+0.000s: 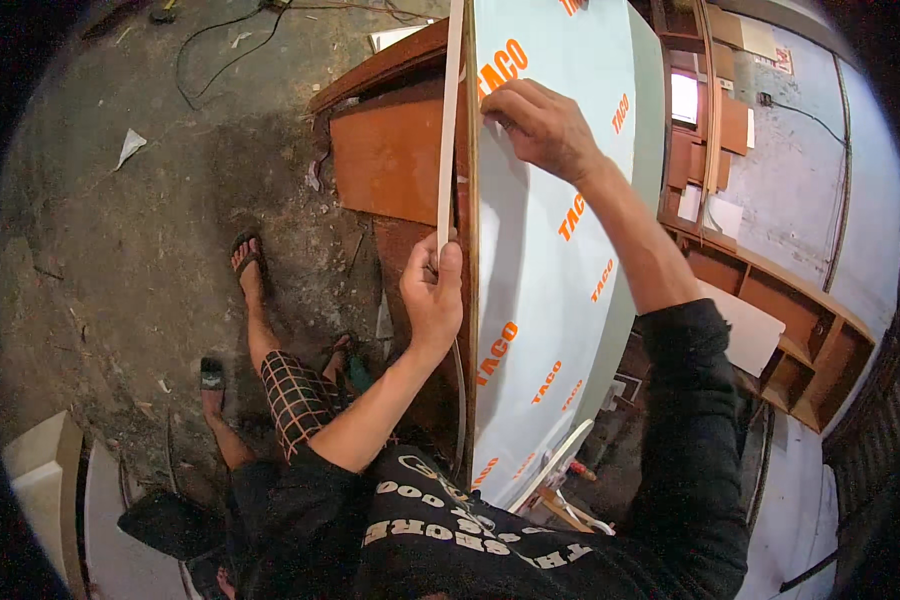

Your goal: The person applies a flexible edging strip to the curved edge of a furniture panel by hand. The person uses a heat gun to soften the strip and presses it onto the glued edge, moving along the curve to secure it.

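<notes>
A long pale strip of edge banding (pixel 450 130) runs along the near-left edge of a large panel (pixel 560 150) covered in white film with orange lettering. Low on the strip, my left hand (pixel 435 300) is closed, thumb up, gripping the banding beside the panel's brown edge. My right hand (pixel 545 130) is farther up, above the film near the same edge. Its fingers are curled and pressed together, and whatever they may hold is hidden. Below my left hand, a thin length of the strip seems to hang down along the edge.
Left of the panel stand reddish-brown boards (pixel 390 155). A leg in checked shorts (pixel 295 400) and a sandalled foot (pixel 211 375) are on the dusty concrete floor (pixel 160 240). A dark cable (pixel 185 75) lies farther off. Wooden shelving (pixel 770 320) stands at the right.
</notes>
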`<state>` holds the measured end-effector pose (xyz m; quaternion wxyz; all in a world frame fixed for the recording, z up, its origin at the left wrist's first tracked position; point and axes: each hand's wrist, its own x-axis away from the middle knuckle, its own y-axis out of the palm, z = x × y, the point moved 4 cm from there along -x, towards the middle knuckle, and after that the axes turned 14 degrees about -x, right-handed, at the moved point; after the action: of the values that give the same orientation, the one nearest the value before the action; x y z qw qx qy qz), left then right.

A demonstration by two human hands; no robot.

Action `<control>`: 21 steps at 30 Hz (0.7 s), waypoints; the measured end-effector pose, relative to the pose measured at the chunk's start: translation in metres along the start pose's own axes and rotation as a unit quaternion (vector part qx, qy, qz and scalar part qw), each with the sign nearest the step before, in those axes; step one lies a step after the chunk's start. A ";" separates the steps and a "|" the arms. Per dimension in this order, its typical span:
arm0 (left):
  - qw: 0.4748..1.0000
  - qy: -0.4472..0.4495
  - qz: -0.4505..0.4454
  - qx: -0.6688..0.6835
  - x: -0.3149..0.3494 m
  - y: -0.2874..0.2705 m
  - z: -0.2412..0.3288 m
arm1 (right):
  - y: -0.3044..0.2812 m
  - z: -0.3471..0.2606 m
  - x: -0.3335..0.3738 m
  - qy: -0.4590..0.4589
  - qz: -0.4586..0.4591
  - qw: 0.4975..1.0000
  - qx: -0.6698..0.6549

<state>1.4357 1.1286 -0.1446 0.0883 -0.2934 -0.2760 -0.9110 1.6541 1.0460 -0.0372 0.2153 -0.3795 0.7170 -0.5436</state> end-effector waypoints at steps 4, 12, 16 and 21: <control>1.000 0.004 -0.001 -0.019 -0.005 -0.006 -0.006 | 0.012 -0.012 0.016 0.006 0.115 0.993 -0.017; 1.000 -0.004 -0.001 -0.007 -0.006 -0.007 -0.003 | 0.017 -0.031 0.067 0.129 0.158 0.973 -0.106; 1.000 0.005 0.000 -0.004 -0.006 -0.004 -0.005 | 0.006 -0.033 0.044 0.179 0.117 0.974 -0.078; 0.997 0.056 0.033 -0.048 -0.006 -0.004 0.009 | 0.005 -0.059 -0.001 0.335 -0.053 0.941 -0.018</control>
<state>1.4437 1.1368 -0.1439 0.1190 -0.2548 -0.2165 -0.9349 1.6108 1.0841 -0.0235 -0.0729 -0.2165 0.7361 -0.6372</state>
